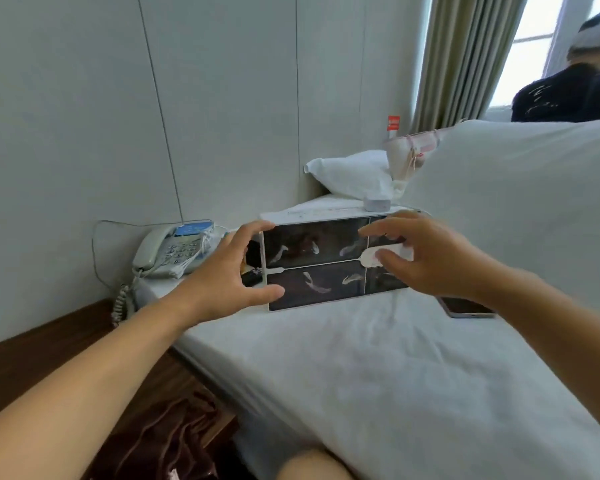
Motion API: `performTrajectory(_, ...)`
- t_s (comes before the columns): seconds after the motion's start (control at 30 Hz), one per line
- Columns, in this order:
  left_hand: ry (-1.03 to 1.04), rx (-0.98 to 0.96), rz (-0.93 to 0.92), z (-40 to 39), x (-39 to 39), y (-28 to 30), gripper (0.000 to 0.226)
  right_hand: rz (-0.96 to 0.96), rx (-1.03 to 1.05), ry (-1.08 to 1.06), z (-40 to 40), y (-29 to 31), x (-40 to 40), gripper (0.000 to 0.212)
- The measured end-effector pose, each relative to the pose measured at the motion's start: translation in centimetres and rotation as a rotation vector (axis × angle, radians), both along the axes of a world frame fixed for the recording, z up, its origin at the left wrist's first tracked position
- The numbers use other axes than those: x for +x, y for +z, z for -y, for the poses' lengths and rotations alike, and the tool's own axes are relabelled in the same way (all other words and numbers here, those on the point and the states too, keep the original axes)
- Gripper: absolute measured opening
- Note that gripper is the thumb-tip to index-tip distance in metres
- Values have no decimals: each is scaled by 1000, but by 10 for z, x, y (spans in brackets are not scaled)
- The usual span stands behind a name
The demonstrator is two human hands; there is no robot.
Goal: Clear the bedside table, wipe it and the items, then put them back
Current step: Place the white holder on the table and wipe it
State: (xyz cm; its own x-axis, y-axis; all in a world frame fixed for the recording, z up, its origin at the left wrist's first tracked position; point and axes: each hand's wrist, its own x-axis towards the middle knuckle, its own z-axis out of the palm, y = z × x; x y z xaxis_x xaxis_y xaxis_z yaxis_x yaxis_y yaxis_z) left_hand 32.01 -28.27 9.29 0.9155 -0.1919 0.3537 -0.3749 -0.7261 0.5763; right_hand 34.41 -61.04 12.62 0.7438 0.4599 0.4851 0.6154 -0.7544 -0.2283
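A flat rectangular box with dark pictures and a white frame stands on its long edge at the near side of the bed. My left hand grips its left end, thumb under and fingers over the top corner. My right hand is at the box's right end, fingers curled round its front and top edge. Behind the left hand, a white telephone with a coiled cord sits on the white bedside table. Dark small items lie on the table, mostly hidden by the box.
A phone lies on the white sheet to the right. A small grey box and a pillow lie farther back. A large white duvet rises at right. Brown cloth lies on the wooden floor. A person stands by the window.
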Motion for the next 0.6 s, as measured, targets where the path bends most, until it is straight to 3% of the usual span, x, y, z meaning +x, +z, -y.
performTrajectory(0.1,22,-7,15,6,15,0,104,46,34,-138,30,8,24,51)
performTrajectory(0.27,32,-21,-127,2,38,-11,135,-39,3,-320,55,3,64,76)
performTrajectory(0.47,30,-77,-159,-1,60,-24,148,-237,48,-228,56,4,95,79)
performTrajectory(0.6,4,-118,-111,0,72,-33,148,-264,116,-157,57,6,106,67)
